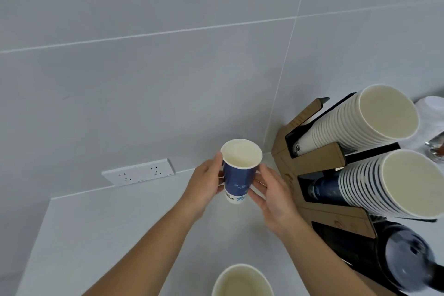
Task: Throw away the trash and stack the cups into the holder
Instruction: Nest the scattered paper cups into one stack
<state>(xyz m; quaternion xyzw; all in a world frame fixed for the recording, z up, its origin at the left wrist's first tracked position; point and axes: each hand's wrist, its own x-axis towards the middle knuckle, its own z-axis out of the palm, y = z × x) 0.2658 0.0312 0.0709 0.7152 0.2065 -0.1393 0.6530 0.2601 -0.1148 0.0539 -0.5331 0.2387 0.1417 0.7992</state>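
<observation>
A blue paper cup [236,179] with a white inside stands upright above the white counter. My left hand [206,182] grips its left side and my right hand [271,194] cups its right side, fingers around the lower part. To the right stands a brown cardboard cup holder [319,160] with slanted slots. Its upper slot holds a stack of white cups [374,118]; the middle slot holds a stack of blue-striped cups [394,182]. A dark lidded stack [413,259] fills the lowest slot. Another white-lined cup [242,282] shows at the bottom edge.
A white power socket strip [139,172] sits on the grey tiled wall where it meets the counter [108,235]. At the far right edge lie a white item [430,108] and something metallic [436,145], partly cut off.
</observation>
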